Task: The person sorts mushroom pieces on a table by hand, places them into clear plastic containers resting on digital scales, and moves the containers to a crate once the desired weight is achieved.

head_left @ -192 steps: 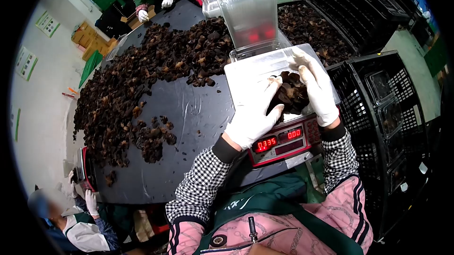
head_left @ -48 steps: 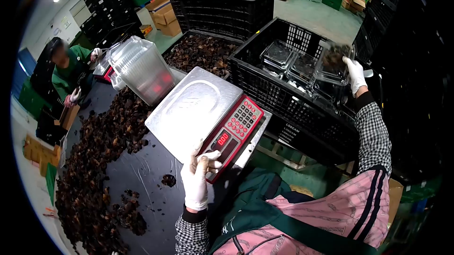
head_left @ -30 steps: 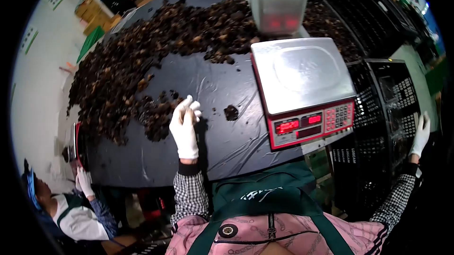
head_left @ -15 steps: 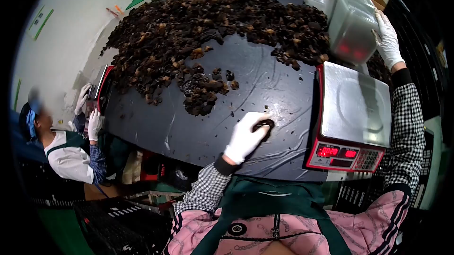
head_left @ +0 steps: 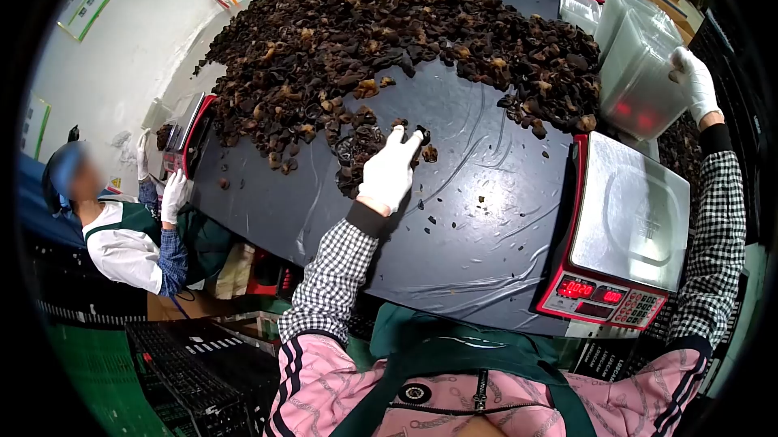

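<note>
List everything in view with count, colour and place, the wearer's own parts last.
table: one, dark grey, centre
dark pieces: too many to count, brown to black, heaped across the table's far and left parts
scales: three, red and silver, at the table's right, left and far sides
tubs: stacked, count unclear, clear, beyond the right scale
crates: several, black, lower left and right
posters: at least two, white and green, left wall
co-worker: one, white top, green apron, left
sleeves: two, black-and-white check, wearer's arms
left hand: one, white-gloved, at a small clump
right hand: one, white-gloved, at the tubs
</note>
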### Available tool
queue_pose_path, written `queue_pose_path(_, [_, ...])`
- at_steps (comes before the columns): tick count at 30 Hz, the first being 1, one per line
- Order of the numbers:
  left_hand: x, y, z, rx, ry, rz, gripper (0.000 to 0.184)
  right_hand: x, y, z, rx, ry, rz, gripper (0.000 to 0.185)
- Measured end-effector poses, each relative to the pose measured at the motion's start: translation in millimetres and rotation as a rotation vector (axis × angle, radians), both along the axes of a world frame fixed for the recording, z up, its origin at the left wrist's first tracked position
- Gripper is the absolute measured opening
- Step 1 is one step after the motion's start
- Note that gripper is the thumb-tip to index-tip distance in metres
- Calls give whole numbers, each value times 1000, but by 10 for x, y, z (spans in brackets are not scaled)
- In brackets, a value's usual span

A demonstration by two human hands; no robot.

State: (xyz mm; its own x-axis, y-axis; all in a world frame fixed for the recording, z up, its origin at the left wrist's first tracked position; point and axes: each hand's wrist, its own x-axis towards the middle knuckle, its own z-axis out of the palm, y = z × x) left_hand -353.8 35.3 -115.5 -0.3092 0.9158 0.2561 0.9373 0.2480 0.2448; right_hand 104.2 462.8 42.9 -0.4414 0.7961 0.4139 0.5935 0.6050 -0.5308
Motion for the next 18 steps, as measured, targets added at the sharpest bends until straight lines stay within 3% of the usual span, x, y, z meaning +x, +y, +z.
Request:
queue_pose_path(1, [-45, 54, -140, -56, 60, -15, 49, -47, -170, 92, 214, -150, -48, 15])
queue_pose_path(2, [-163, 78, -419, 115, 134, -90, 40, -98, -368, 204, 478, -398, -98, 17])
queue_pose_path(3, [-193, 73, -368, 98, 76, -88, 34, -22, -287, 169, 399, -287, -83, 24])
queue_pose_path(4, [-203, 72, -290, 81, 17, -86, 28, -80, -511, 261, 355, -184, -83, 14])
queue_pose_path(6, [-214, 78, -225, 241, -198, 2, 17, -170, -1096, 377, 600, -85, -16, 13])
queue_pose_path(10, [-161, 213, -152, 264, -228, -79, 19, -371, -2406, 332, 726, -158, 80, 25])
queue_pose_path(12, [-88, 371, -151, 45, -212, -60, 20, -408, -2803, 229, 747, -294, 204, 34])
queue_pose_path(14, [-99, 519, -238, -74, -211, -85, 28, -417, -3109, -60, 745, -280, 138, 40])
queue_pose_path(18, [-16, 553, -216, -27, -113, -92, 41, -256, -3560, -428, 506, -322, 82, 49])
